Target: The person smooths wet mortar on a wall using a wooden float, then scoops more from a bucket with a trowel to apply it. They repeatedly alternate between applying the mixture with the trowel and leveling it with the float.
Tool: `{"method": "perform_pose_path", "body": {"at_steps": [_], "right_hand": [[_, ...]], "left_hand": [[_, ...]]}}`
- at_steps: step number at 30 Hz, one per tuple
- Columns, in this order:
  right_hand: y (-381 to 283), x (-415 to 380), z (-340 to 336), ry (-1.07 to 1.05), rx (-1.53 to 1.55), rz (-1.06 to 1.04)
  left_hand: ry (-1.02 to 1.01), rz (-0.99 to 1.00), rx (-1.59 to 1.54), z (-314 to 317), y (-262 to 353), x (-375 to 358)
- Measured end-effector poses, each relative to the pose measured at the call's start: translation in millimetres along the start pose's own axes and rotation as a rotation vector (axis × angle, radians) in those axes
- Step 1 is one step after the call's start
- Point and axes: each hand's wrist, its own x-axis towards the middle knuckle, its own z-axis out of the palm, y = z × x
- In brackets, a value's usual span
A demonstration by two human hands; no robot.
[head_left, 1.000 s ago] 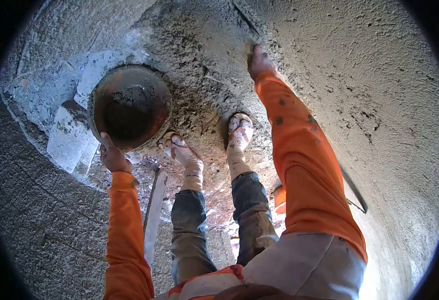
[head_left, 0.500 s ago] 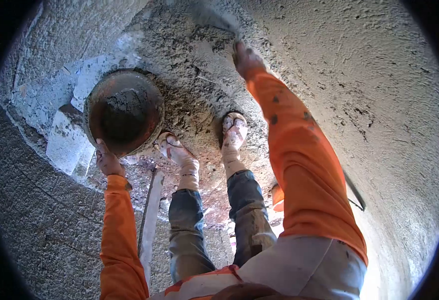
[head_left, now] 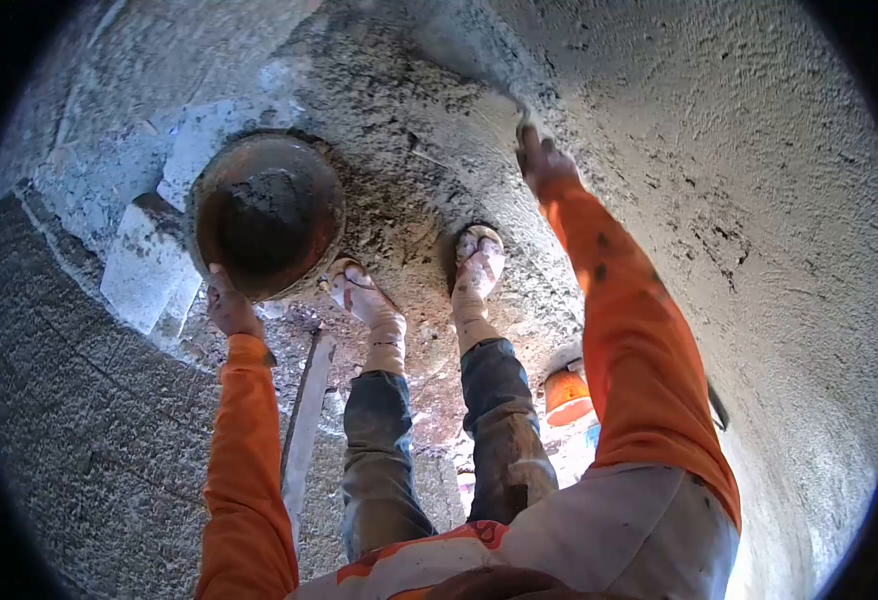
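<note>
My left hand [head_left: 231, 302] grips the near rim of a round, dark pan [head_left: 321, 235], thumb over the edge. Wet grey mortar [head_left: 269, 205] lies inside it. Out at arm's length, my right hand [head_left: 544, 158] is closed around the handle of a trowel [head_left: 521, 100]. Its blade is smeared by motion and hard to separate from the grey wall surface behind it. That hand is close to the rough plaster where the wall meets the ground.
Rough plastered wall [head_left: 759, 180] curves along the right. Broken pale slabs [head_left: 144, 265] lie left of the pan. A long straight board [head_left: 306, 430] rests beside my left leg. Behind my right leg sits an orange bucket [head_left: 567, 395]. My sandalled feet [head_left: 479, 260] stand on crumbly ground.
My right hand with the trowel has swung right and slightly down. In view, the pan and left hand have shifted a little right, and more of the orange bucket shows.
</note>
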Motion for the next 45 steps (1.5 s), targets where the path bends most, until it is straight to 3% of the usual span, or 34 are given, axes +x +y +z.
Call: {"method": "perform_pose_path", "body": {"at_steps": [1,2,3,5,6,8,12,14,18,19,21,22,23,24,26,27,30,32,34,35,37,38,39,42,43,44,45], "right_hand": [[-5.9,-14.7,-8.1,-0.052,0.03,-0.046],[15.8,-19.2,42.5,0.203,0.261,-0.174],[-3.8,-41.4,24.9,0.132,0.336,0.04],[-15.7,-56.5,33.5,-0.191,1.209,0.643],[-23.2,-55.2,41.4,-0.183,1.31,0.671],[-22.1,-33.0,112.4,0.007,1.249,0.349],[-168.1,19.0,47.9,-0.11,1.462,0.453],[-185.7,44.2,63.5,0.167,1.333,0.273],[-177.5,70.0,48.1,0.093,1.444,0.224],[-169.4,72.2,47.0,0.075,1.301,0.182],[-163.6,74.6,48.7,0.067,1.149,0.143],[-165.6,73.4,53.6,0.135,0.828,0.106],[-166.5,66.3,60.6,0.191,0.504,0.077],[-171.9,56.1,66.8,0.017,0.658,-0.029],[-186.8,17.4,52.9,-0.398,0.224,-0.349],[-191.3,-23.5,40.8,-0.37,0.364,-0.365],[-203.6,-91.1,-5.4,-0.329,0.532,-0.29],[-198.7,-107.6,-25.3,-0.332,0.556,-0.198],[-177.5,-103.8,-33.0,-0.136,0.567,0.216],[-157.8,-88.9,-11.9,0.049,0.588,0.243],[-127.6,-39.3,-1.1,0.14,0.502,0.407],[-103.2,-3.9,19.0,0.171,0.476,0.345],[-112.8,-5.8,-8.6,0.163,0.548,0.415],[-139.2,-8.3,39.6,0.123,0.545,0.189],[-160.3,-23.4,50.0,0.01,0.413,0.216],[-180.1,-61.6,33.4,-0.016,0.512,0.181],[-185.0,-89.6,33.5,-0.046,0.561,0.033]], "left_hand": [[0.014,0.003,-0.01,1.2,4.8,-1.5],[0.013,-0.028,-0.066,5.3,9.3,-7.2],[0.009,-0.063,-0.113,5.3,10.4,-8.5],[0.015,-0.014,-0.11,-2.1,-2.3,0.7],[-0.005,0.018,-0.131,-0.5,-0.8,-1.4],[0.001,0.055,-0.085,1.6,3.8,-6.5],[-0.035,0.055,-0.236,13.1,14.0,-11.1],[-0.026,0.067,-0.172,27.0,31.6,-13.2],[-0.035,0.109,0.022,39.8,28.0,-22.3],[-0.032,0.1,0.024,42.2,25.9,-28.3],[-0.065,0.263,-0.067,52.7,30.1,-37.1],[0.062,0.307,-0.118,61.5,21.6,-29.4],[0.049,0.299,-0.116,58.2,21.4,-29.4],[0.019,0.256,-0.093,53.4,23.9,-29.7],[-0.052,0.125,0.018,44.2,17.8,-8.4],[-0.063,0.131,0.014,40.3,13.0,-2.2],[-0.048,0.127,0.024,32.9,19.5,6.2],[-0.173,-0.051,-0.109,21.6,22.9,-0.4],[-0.218,0.011,-0.114,11.7,6.7,5.1],[-0.25,0.071,-0.121,11.1,0.8,7.0],[-0.231,0.113,-0.127,14.1,-0.8,11.2],[-0.211,0.124,-0.103,11.7,-5.8,10.8],[-0.207,0.131,-0.102,9.2,-4.4,9.2],[-0.18,0.127,0.034,8.7,-9.6,6.2],[-0.264,0.054,-0.065,11.1,-19.6,12.1],[-0.333,-0.005,-0.169,14.4,-27.9,29.4],[-0.29,0.072,-0.056,10.9,-33.7,30.2]]}}
